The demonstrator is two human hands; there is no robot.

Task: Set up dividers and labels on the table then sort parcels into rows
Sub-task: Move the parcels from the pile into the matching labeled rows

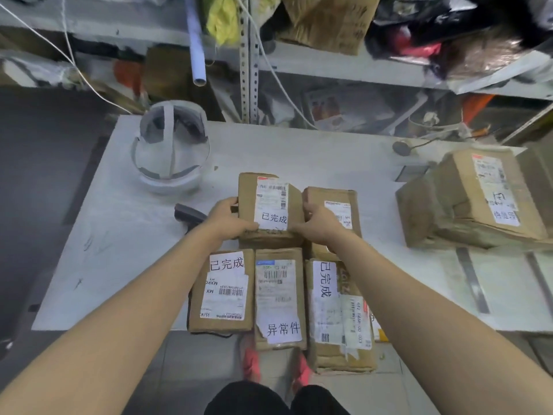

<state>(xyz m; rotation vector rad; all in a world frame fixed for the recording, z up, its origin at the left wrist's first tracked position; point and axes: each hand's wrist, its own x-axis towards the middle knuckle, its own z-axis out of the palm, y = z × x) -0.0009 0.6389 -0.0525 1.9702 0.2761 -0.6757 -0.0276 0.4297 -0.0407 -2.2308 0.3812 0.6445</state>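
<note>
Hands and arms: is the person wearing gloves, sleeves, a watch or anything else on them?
No. The left hand and right hand are bare, without gloves or rings showing. Both forearms are uncovered to the frame edge: no sleeves, watch or wristband visible.

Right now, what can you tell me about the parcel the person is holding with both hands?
The held parcel is a small brown cardboard box, creased and a bit worn. A white shipping label with barcodes covers its top, with a white slip reading 已完成 stuck at the label's near end. It lies flat near the middle of the white table. The left hand grips its left side and the right hand its right side. Another brown parcel sits close on its right.
</note>
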